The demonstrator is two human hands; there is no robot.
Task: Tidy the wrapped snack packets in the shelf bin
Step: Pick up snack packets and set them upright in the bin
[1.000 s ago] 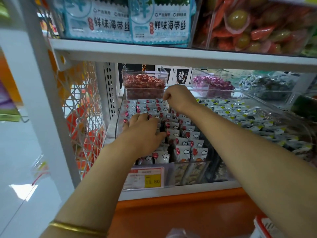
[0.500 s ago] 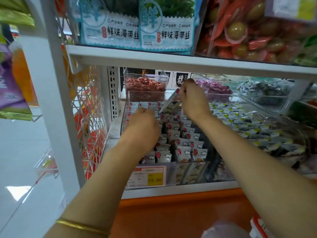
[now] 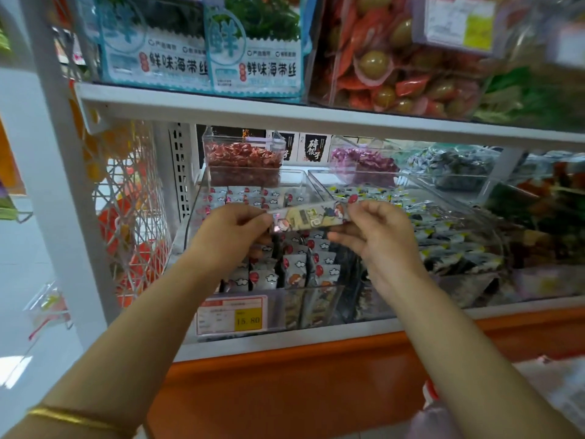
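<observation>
A clear plastic shelf bin [image 3: 194, 213] holds rows of small grey snack packets [image 3: 296, 266] with red and white cloud prints. Above the bin a long wrapped snack packet [image 3: 311, 216] is held level between both hands. My left hand [image 3: 232, 231] pinches its left end. Its right end is pinched by my right hand [image 3: 376, 228]. The packets under my hands are partly hidden.
A yellow price tag [image 3: 232, 315] reading 15.80 sits on the bin's front. A second clear bin [image 3: 443, 229] of green-black packets stands to the right. Small tubs of red [image 3: 243, 156] and purple [image 3: 364, 160] sweets stand behind. The upper shelf edge [image 3: 285, 114] runs close overhead.
Both hands came up out of the bin. My right hand drew a long packet from the back, and my left hand left the packets and took its other end.
</observation>
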